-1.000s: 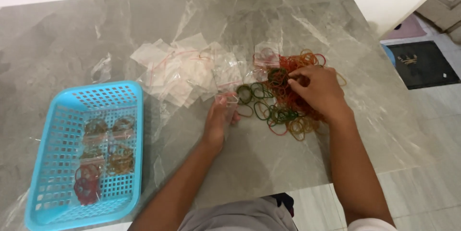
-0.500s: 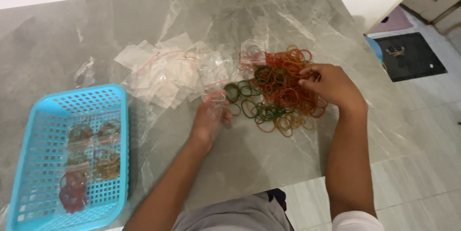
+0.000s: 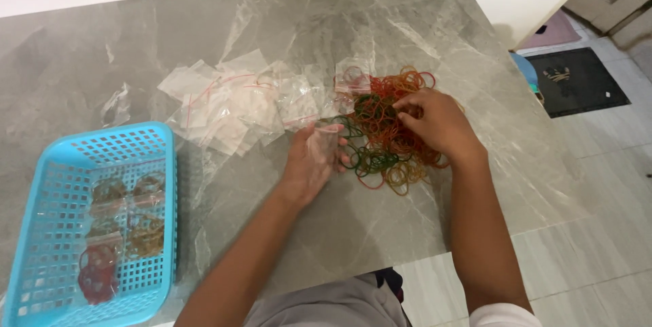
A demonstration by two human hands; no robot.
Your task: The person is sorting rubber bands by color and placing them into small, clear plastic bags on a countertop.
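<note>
Left hand (image 3: 314, 164) holds a small clear zip bag (image 3: 324, 142) on the bench (image 3: 475, 96); right hand (image 3: 435, 120) pinches into the rubber band pile (image 3: 384, 140) just beyond its fingers. Best to lift few bands, keep bag mouth open and close beside the pile.

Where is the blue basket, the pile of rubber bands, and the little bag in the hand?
blue basket (image 3: 159, 164), head view, on its right rim.
pile of rubber bands (image 3: 380, 157), head view, middle of the heap.
little clear bag (image 3: 324, 140), head view, on its upper part, held by the left hand (image 3: 309, 167).
</note>
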